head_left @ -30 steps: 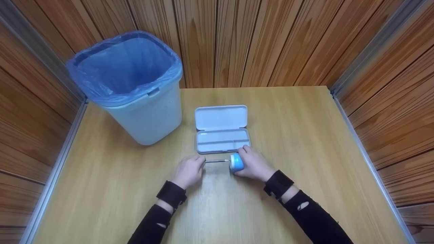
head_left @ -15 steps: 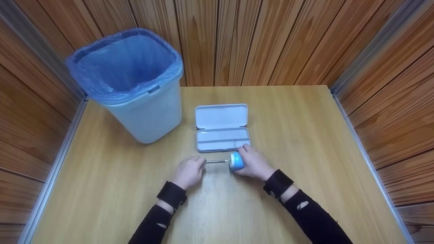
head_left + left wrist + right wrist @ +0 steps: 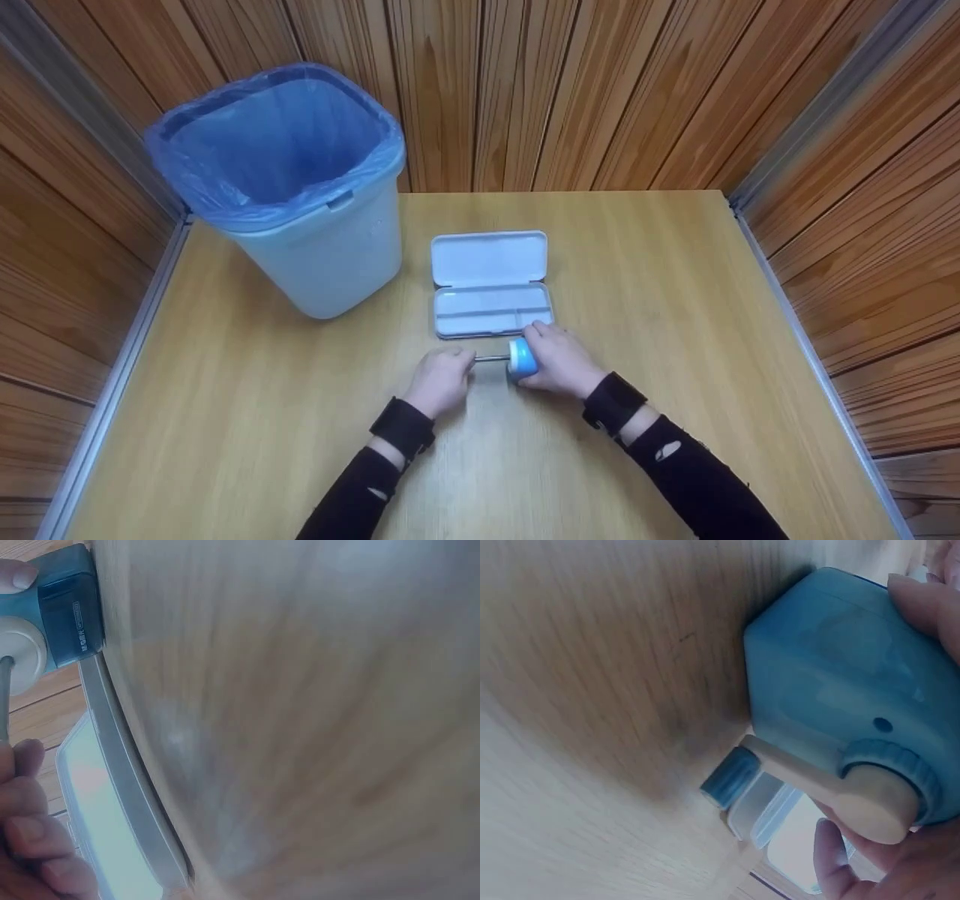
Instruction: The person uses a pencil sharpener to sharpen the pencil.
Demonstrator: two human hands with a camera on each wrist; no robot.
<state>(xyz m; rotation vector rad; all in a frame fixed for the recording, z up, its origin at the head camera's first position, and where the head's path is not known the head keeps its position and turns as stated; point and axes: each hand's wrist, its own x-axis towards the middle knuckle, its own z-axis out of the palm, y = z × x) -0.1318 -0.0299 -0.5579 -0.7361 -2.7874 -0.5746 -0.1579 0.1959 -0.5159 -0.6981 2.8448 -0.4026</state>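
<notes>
A blue crank pencil sharpener [image 3: 523, 358] stands on the table, gripped from the right side by my right hand [image 3: 562, 361]. Its cream crank handle [image 3: 802, 776] with a dark blue knob shows in the right wrist view. My left hand [image 3: 441, 381] pinches a pencil [image 3: 492, 358], whose far end is in the sharpener's round cream front [image 3: 21, 656]; the tip is hidden inside. Just behind both hands lies an open pencil case [image 3: 491, 311], light grey-blue, lid folded back, with divided compartments in its base.
A pale bin [image 3: 337, 255] lined with a blue bag [image 3: 277, 150] stands at the back left of the wooden table [image 3: 660, 315]. Wood-panelled walls [image 3: 517, 97] enclose the back and sides, with metal strips [image 3: 817, 367] along the side edges.
My left hand has moved right, carrying the pencil from just in front of the sharpener into its opening. The right hand and sharpener have stayed nearly still.
</notes>
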